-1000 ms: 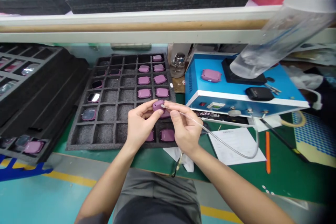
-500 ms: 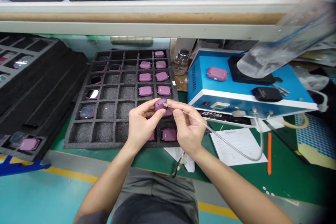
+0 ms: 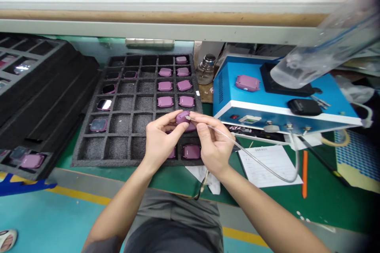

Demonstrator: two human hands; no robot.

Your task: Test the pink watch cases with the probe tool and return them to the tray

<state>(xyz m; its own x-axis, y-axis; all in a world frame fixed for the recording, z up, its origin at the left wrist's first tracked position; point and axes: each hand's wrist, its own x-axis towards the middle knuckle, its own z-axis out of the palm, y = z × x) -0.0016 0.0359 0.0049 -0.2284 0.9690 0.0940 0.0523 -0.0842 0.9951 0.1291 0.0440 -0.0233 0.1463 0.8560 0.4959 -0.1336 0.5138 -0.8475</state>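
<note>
My left hand [image 3: 162,136] pinches a purple smartwatch case [image 3: 181,117] between thumb and fingers, above the near right part of a black foam tray [image 3: 118,163]. In my right hand [image 3: 215,140] is the end of a clear thin tube [image 3: 252,158], its small tip touching or very close to the watch case. The tube loops back to the front of a blue box-shaped machine [image 3: 222,87]. More purple watch cases [image 3: 165,102] lie in the tray's right columns, and dark-screened ones [image 3: 104,104] in the left columns. My fingers partly hide the tip.
Stacked foam trays [image 3: 59,83] stand at the left. On the machine lie another purple case [image 3: 247,83], a black case [image 3: 304,106] and a clear cylinder [image 3: 292,71]. A paper sheet [image 3: 271,164] and an orange stick [image 3: 305,174] are at right; a glass bottle [image 3: 205,69] stands behind. A shelf edge crosses above.
Both hands stay nearly still around the watch case and tube tip. The view has shifted slightly, and a sandaled foot has come into sight at the lower left.
</note>
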